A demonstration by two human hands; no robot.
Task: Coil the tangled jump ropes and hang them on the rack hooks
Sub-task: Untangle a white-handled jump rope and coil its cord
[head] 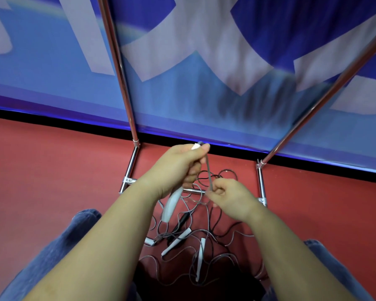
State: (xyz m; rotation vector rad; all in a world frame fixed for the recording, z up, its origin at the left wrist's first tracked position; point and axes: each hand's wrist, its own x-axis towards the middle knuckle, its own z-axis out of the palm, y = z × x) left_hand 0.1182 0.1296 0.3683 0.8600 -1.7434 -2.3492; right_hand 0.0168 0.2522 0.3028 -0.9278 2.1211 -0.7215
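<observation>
The person sits or kneels over a red floor [52, 159], with both bare forearms reaching forward and knees in blue jeans [59, 242] showing at the lower left and lower right.

The left hand [178, 168] is raised and curled around a white jump-rope handle [172, 205]. The long end of that handle hangs down below the palm, and its short tip sticks out above the fist between thumb and forefinger. From the tip a grey cord [208, 172] runs down to the right hand [228, 196], which sits lower and just to the right, and pinches the cord between thumb and curled fingers. The stretch of cord between the two hands looks taut and nearly straight.

Below the hands, a tangle of ropes [195, 242] lies on the floor between the knees. It is a mass of thin grey and dark cords looping over each other, with several white handles and at least one black handle lying in it at different angles.

Behind the tangle stands a chrome rack [130, 170]. Its low base bars rest on the floor, a crossbar passes behind the hands, and two uprights rise from it, one at the left and one leaning off to the upper right. Behind the rack hangs a blue banner [52, 72] with large pale shapes, its lower edge meeting the floor.
</observation>
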